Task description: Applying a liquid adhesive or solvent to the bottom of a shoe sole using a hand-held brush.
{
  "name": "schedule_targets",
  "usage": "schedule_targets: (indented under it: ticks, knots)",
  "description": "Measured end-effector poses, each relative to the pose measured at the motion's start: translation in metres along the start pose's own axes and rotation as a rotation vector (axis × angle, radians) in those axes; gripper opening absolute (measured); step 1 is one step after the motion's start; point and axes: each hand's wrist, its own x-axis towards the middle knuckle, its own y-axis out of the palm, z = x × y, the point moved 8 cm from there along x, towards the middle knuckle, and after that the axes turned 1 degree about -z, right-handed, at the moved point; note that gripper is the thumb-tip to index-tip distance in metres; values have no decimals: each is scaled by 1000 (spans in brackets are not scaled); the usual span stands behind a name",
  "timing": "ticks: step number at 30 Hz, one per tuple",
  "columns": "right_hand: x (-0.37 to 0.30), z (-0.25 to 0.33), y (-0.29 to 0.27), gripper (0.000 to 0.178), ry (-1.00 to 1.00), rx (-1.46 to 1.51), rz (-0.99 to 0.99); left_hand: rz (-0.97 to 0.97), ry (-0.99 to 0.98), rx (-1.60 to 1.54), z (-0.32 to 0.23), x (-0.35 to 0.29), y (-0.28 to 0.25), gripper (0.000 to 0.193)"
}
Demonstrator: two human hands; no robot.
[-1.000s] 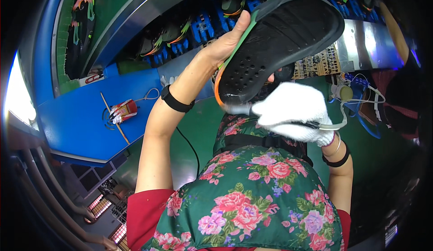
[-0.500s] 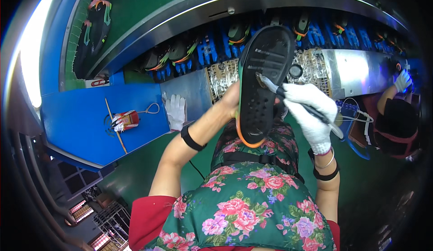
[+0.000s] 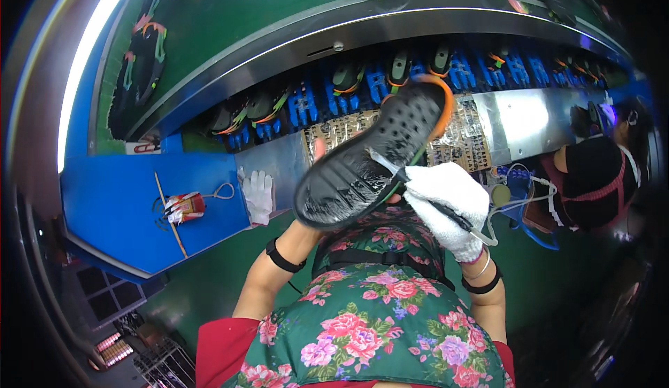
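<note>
My bare left hand (image 3: pixel 320 149) grips a black shoe sole (image 3: pixel 373 148) from behind. Most of its fingers are hidden by the sole. The sole tilts over my lap, its orange-edged end at the upper right and its rounded dark end at the lower left. A wet shine covers the ridged part of its face. In a white knitted glove, my right hand (image 3: pixel 449 203) is closed around a thin brush (image 3: pixel 385 164) with a dark handle. The brush tip touches the middle of the sole, and a pale tube runs from the handle's rear.
A blue side table (image 3: pixel 111 200) on the left bears a red container (image 3: pixel 187 208) with a stick across it. A white glove (image 3: pixel 258 196) lies beside it. Several shoe parts on blue holders (image 3: pixel 302 106) line the conveyor. At right sits another person (image 3: pixel 592 179).
The sole has swung round, its orange end going from bottom to upper right. My right hand has moved left and down with the brush. The sole's face now looks wetter.
</note>
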Motion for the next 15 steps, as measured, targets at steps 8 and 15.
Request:
schedule_targets:
  ticks: [8, 15]
  knots:
    - [22, 24, -9, 24, -122, -83, -34, 70, 161, 101, 5, 4, -35, 82]
    - [43, 35, -3, 32, -206, -265, 10, -13, 120, 31, 32, 20, -33, 84]
